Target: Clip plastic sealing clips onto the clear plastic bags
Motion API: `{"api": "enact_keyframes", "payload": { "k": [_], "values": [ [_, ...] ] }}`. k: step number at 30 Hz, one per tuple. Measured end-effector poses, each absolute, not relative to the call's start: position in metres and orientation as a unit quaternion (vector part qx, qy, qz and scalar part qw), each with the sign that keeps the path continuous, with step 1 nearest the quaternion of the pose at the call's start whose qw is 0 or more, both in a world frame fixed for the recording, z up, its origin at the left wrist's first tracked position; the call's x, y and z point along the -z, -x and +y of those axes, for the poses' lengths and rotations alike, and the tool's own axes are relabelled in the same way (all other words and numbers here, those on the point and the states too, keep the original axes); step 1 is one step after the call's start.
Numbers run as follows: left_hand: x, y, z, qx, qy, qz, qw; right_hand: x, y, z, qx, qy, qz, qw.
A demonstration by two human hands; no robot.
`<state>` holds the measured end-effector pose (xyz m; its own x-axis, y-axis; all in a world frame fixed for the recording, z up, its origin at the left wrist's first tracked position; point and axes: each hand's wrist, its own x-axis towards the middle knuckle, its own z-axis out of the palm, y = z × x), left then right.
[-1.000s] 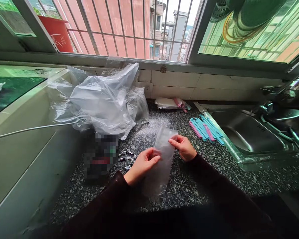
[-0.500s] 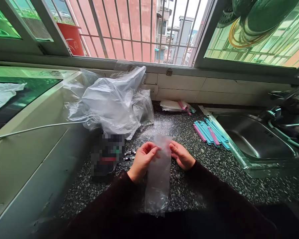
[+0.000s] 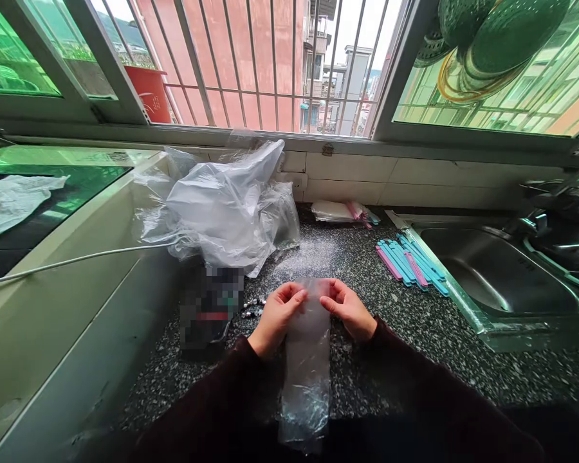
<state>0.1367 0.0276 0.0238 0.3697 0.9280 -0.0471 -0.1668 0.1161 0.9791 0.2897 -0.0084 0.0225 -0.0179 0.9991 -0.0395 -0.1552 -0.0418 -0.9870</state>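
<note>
A long narrow clear plastic bag (image 3: 306, 366) hangs upright over the speckled dark countertop (image 3: 405, 334), its top edge between both hands. My left hand (image 3: 275, 318) pinches the top left corner with thumb and forefinger. My right hand (image 3: 348, 310) pinches the top right corner the same way. The bag's lower end is crumpled near my dark sleeves. A string of beads (image 3: 251, 307) lies on the counter just left of my left hand.
A heap of big clear plastic bags (image 3: 222, 206) sits at the back left. Blue and pink sticks (image 3: 410, 260) lie beside the steel sink (image 3: 492, 276). A blurred-out dark object (image 3: 212, 308) stands left of the hands. A small packet pile (image 3: 340, 211) lies by the wall.
Both hands have come closer together at the bag's top edge, and the bag now hangs straight instead of slanting to the right. The camera has tilted slightly.
</note>
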Motion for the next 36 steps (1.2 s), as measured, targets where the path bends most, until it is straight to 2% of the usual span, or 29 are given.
{"api": "enact_keyframes", "payload": {
  "k": [5,10,26,30,32,36],
  "values": [
    [-0.025,-0.137,0.027,-0.412,-0.526,0.367,0.647,-0.019,-0.292,-0.007,-0.578,0.475,-0.463,0.475],
    [-0.023,-0.137,0.028,-0.412,-0.526,0.358,0.652,-0.017,-0.292,-0.008,-0.529,0.503,-0.464,0.502],
    [-0.022,-0.136,0.029,-0.416,-0.508,0.386,0.647,-0.023,-0.289,-0.009,-0.485,0.513,-0.501,0.501],
    [-0.021,-0.136,0.029,-0.416,-0.500,0.375,0.660,-0.025,-0.289,-0.010,-0.466,0.522,-0.480,0.529],
    [-0.021,-0.135,0.028,-0.383,-0.493,0.349,0.698,-0.027,-0.292,-0.009,-0.440,0.527,-0.470,0.555],
    [-0.024,-0.136,0.024,-0.232,-0.510,0.300,0.772,-0.031,-0.301,-0.005,-0.386,0.528,-0.448,0.610]
  ]
}}
